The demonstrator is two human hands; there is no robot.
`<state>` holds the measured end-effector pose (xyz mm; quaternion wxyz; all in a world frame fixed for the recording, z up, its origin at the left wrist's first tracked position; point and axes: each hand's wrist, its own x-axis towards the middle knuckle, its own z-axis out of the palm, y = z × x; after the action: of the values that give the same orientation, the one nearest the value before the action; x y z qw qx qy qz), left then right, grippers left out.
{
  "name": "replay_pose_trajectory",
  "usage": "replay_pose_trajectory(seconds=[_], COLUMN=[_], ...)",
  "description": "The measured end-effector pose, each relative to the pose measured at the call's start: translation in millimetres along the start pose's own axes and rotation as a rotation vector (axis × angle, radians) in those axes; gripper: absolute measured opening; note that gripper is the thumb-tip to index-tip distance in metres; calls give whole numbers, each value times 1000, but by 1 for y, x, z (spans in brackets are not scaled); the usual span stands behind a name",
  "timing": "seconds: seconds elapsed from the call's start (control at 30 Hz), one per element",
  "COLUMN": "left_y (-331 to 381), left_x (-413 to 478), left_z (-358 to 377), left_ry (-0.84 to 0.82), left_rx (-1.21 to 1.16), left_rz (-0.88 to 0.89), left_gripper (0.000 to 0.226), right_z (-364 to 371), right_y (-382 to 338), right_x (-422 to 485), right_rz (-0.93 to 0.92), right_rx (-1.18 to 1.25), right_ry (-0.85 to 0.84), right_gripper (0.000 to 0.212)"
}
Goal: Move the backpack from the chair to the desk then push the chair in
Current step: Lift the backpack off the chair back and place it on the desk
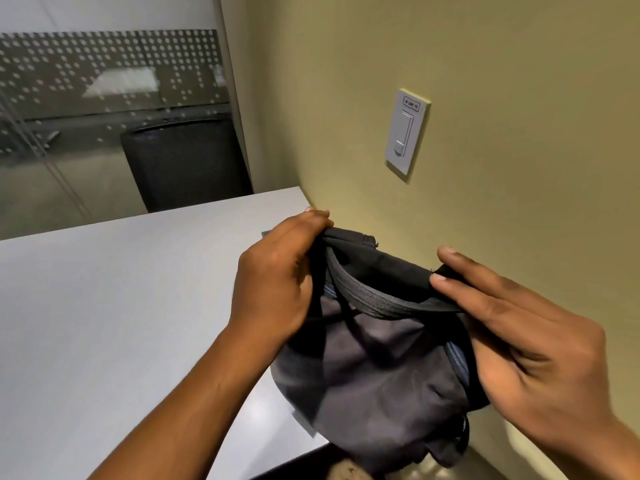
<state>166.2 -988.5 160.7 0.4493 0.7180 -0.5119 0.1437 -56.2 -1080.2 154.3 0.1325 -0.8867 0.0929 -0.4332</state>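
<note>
Gripping backpack (374, 368) top between left hand (277, 282), right hand (533, 344), over desk (121, 306) corner.

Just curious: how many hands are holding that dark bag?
2. The left hand grips the backpack at its top left corner; the right hand holds its top right edge, nearer the wall.

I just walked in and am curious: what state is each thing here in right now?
Dark grey fabric backpack: held up at the desk's near edge, slumped.
Left hand: gripping the backpack's top.
Right hand: pinching the top edge.
Pale grey desk: bare where visible.
White wall switch: position unclear.
Black mesh chair: behind the desk.
</note>
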Motion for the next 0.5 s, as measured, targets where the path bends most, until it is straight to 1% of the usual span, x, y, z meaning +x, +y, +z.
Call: replay_pose_trajectory(seconds=[0.03,0.07,0.1,0.13,0.2,0.27,0.33,0.5], left_y=[-7,-10,-14,-19,-26,-33,-40,-49], left_x=[8,13,21,28,44,55,68,71], left_z=[5,8,12,16,29,47,69,109], left_ry=[3,6,6,5,-6,-26,-38,-38], left_rx=[5,8,10,4,-23,-43,-53,-89], left_rz=[-1,12,26,35,31,19,-3,-122], left_gripper=[58,57,56,54,50,48,46,33], right_z=[-2,-1,1,2,10,18,27,30], right_y=[8,4,13,21,25,38,53,74], right_x=[22,33,39,36,32,40,47,55], right_rz=[8,52,65,49,93,93,166,342], right_rx=[74,48,6,27,44,21,-20,-255], right_ry=[64,67,32,22,57,56,55,-121], right_gripper=[33,33,34,34,34,35,38,46])
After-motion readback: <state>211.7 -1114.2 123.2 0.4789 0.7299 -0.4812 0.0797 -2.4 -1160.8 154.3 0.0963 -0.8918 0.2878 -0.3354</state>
